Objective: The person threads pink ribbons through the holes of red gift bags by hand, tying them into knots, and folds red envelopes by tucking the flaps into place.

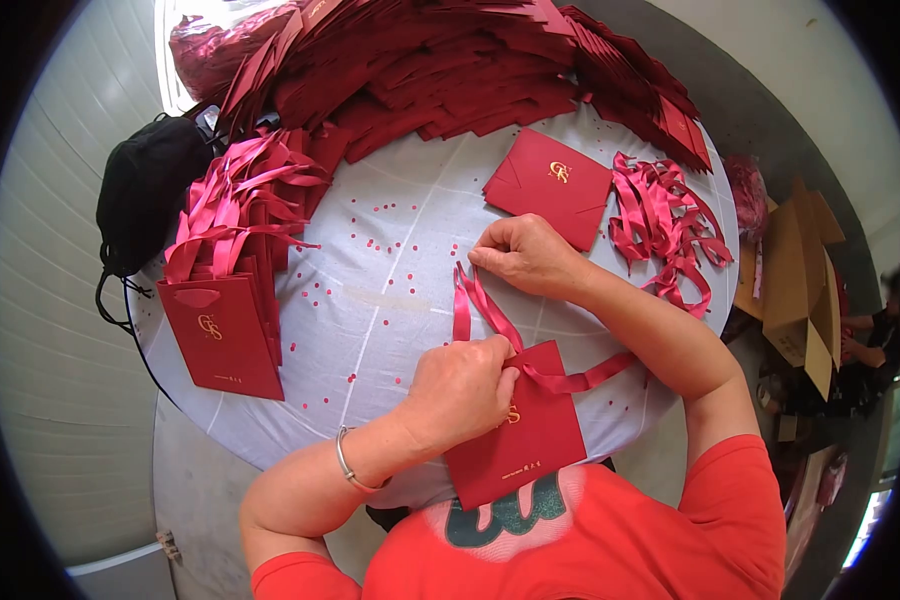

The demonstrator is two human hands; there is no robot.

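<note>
A red paper gift bag (530, 425) with gold lettering lies flat at the table's near edge, against my shirt. My left hand (460, 385) is closed at its top edge, gripping the bag where a ribbon comes out. Above it, my right hand (525, 255) pinches near the end of the pink ribbon (492, 312), which is drawn up away from the bag. Another ribbon length (585, 378) trails to the right from the bag's top. My left fingertips are partly hidden.
Bags with ribbon handles (220, 335) stand at the left beside a black drawstring bag (150, 185). Flat red bags (550, 185) and loose ribbons (665, 215) lie at the right. A large bag pile (420, 75) lines the back. Cardboard boxes (795, 280) and another person are beyond the table.
</note>
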